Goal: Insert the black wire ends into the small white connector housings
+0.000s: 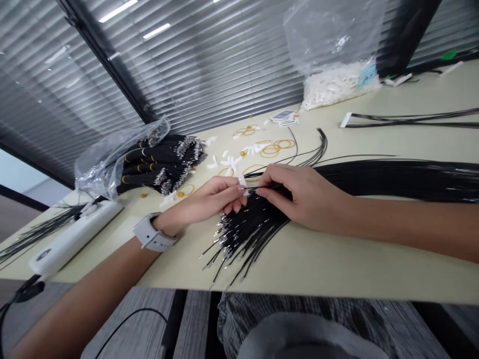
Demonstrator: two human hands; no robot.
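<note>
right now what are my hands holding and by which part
Your right hand pinches a black wire near its tip. Your left hand holds a small white plug; which part it grips is too small to tell.

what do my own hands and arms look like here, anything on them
Both hands are bare, with no gloves, and both forearms are uncovered, with no sleeve in view. The left hand has a pale grey watch or band at its wrist, with a row of small dark holes in the strap. The right hand has nothing at its wrist.
</note>
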